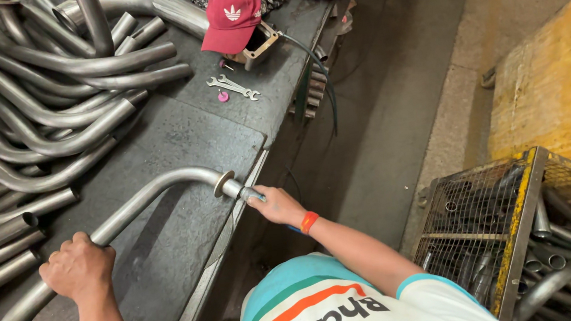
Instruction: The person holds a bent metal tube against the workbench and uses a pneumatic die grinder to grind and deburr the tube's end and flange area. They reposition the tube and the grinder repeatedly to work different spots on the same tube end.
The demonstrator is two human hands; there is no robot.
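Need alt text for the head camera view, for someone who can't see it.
A person's left hand grips a bent steel pipe lying on a dark workbench, while the right hand holds its flanged end at the bench edge. A pile of similar pipes, two wrenches and a red cap lie behind.

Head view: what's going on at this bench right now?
A person grips a bent steel pipe lying on the dark workbench. The left hand clamps its lower curve; the right hand holds the end past a round flange. More bent pipes are piled at left, two wrenches and a red cap behind.
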